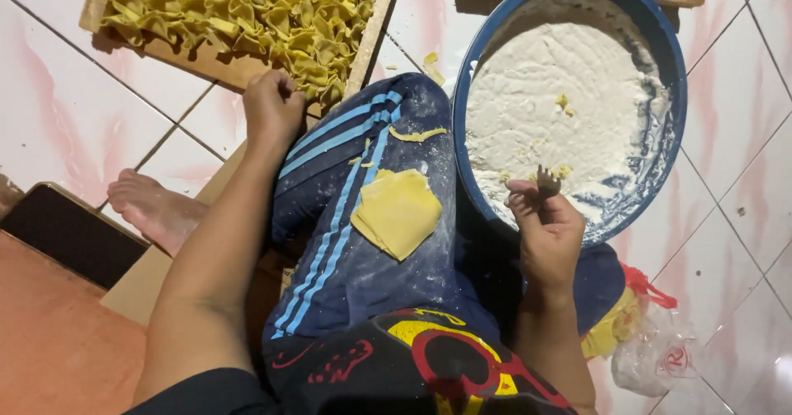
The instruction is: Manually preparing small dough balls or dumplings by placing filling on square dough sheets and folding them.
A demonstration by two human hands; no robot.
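White floor tiles [66, 110] veined with pink carry everything around you as you sit on the floor. Your left hand [272, 106] is curled into a loose fist at the near edge of the wooden tray [375, 27], its knuckles against the heap of folded yellow dough pieces [247, 11] — whether it grips one, you cannot tell from this angle. Your right hand [544, 225] is raised over the near rim of the blue basin [672, 60], fingers pinched on a small dark fork [547, 181] held upright. The basin holds white flour [553, 101] with a few yellow scraps on it.

On your thigh, over the dark blue trousers [346, 250] with pale blue stripes, lies a stack of square yellow dough sheets [398, 211], dusted with flour, between your two hands. A thin dough strip [417, 134] rests near the knee. Your bare foot [153, 205] lies on the tiles to your left, beside a cardboard sheet [140, 287], and a crumpled clear plastic bag [656, 349] sits by your right hip.
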